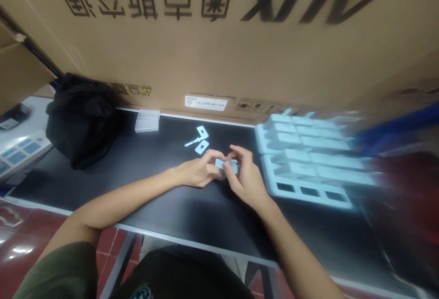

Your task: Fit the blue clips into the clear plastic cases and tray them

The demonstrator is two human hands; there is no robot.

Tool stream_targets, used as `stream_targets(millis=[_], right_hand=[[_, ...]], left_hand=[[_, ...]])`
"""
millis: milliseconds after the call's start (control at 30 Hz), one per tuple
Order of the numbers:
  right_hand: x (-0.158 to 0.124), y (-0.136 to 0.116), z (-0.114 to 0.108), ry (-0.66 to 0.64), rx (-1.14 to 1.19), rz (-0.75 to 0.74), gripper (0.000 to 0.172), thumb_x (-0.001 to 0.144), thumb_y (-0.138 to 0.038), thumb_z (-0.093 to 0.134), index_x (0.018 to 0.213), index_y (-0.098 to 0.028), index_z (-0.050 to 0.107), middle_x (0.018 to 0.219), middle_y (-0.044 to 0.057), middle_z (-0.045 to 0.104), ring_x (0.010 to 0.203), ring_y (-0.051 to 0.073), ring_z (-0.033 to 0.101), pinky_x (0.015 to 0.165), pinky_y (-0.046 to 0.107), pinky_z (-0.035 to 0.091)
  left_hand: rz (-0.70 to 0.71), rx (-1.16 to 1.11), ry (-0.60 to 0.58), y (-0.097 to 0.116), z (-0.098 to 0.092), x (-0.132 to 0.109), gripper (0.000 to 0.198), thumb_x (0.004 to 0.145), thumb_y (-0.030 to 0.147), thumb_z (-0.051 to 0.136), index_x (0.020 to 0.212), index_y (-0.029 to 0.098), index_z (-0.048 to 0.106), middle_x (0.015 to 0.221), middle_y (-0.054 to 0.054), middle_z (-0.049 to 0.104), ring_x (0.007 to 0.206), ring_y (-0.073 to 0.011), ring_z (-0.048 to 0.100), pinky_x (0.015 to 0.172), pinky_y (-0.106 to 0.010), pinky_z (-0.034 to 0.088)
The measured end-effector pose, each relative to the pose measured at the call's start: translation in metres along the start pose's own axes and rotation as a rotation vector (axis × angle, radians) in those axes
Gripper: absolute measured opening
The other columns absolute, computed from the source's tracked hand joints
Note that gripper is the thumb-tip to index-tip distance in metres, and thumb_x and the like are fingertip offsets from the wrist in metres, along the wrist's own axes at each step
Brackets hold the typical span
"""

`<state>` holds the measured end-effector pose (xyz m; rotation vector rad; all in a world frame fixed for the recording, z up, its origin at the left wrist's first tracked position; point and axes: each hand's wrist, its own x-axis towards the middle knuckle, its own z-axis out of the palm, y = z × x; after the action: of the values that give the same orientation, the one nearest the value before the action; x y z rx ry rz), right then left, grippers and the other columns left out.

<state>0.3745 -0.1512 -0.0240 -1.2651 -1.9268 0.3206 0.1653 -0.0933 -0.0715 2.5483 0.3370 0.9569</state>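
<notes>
Between my hands, over the middle of the dark table, is a small light-blue plastic piece. My left hand pinches its left side with thumb and forefinger. My right hand grips it from the right, thumb on top. The fingers cover much of the piece, so its exact kind cannot be made out. Just beyond my left hand lie several flat light-blue plastic parts with small rectangular holes, one with a thin stem.
Two light-blue racks with rectangular slots stand at right. A black cloth bag sits at left, near a stack of white cards. A large cardboard box walls off the back of the black-topped table.
</notes>
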Motion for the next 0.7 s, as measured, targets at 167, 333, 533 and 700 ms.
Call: stream_targets(millis=[167, 333, 533, 700], right_hand=[[-0.001, -0.009, 0.006, -0.002, -0.272, 0.038, 0.057, 0.104, -0.055, 0.047, 0.144, -0.015, 0.042, 0.115, 0.015, 0.070, 0.101, 0.030, 0.073, 0.071, 0.039, 0.060], [-0.012, -0.029, 0.012, 0.038, -0.434, 0.156, 0.058, 0.105, -0.055, 0.045, 0.145, -0.013, 0.043, 0.124, 0.020, 0.066, 0.100, 0.030, 0.073, 0.060, 0.033, 0.055], [-0.025, -0.026, 0.026, -0.004, -0.342, 0.207, 0.071, 0.096, -0.063, 0.059, 0.143, -0.013, 0.044, 0.123, 0.023, 0.065, 0.087, 0.031, 0.073, 0.054, 0.033, 0.051], [-0.031, -0.014, 0.010, 0.067, -0.289, 0.251, 0.062, 0.097, -0.059, 0.057, 0.140, -0.015, 0.047, 0.108, 0.020, 0.069, 0.067, 0.027, 0.067, 0.055, 0.036, 0.049]], left_hand=[[-0.030, -0.055, 0.142, 0.000, -0.001, 0.003, 0.019, 0.103, 0.025, 0.063, 0.112, 0.025, 0.046, 0.133, -0.012, 0.053, 0.100, -0.0159, 0.072, 0.078, -0.030, 0.064], [-0.110, -0.007, 0.099, -0.004, -0.002, 0.001, 0.024, 0.099, 0.033, 0.069, 0.110, 0.023, 0.050, 0.132, -0.014, 0.063, 0.107, -0.0206, 0.074, 0.074, -0.029, 0.065], [-0.051, -0.020, -0.039, 0.004, -0.009, 0.008, 0.024, 0.093, 0.031, 0.075, 0.105, 0.021, 0.056, 0.147, -0.020, 0.061, 0.138, -0.0288, 0.063, 0.102, -0.043, 0.062], [-0.022, 0.223, -0.106, 0.018, -0.017, 0.016, 0.028, 0.090, 0.030, 0.071, 0.117, 0.024, 0.062, 0.158, -0.015, 0.056, 0.159, -0.0328, 0.039, 0.125, -0.064, 0.037]])
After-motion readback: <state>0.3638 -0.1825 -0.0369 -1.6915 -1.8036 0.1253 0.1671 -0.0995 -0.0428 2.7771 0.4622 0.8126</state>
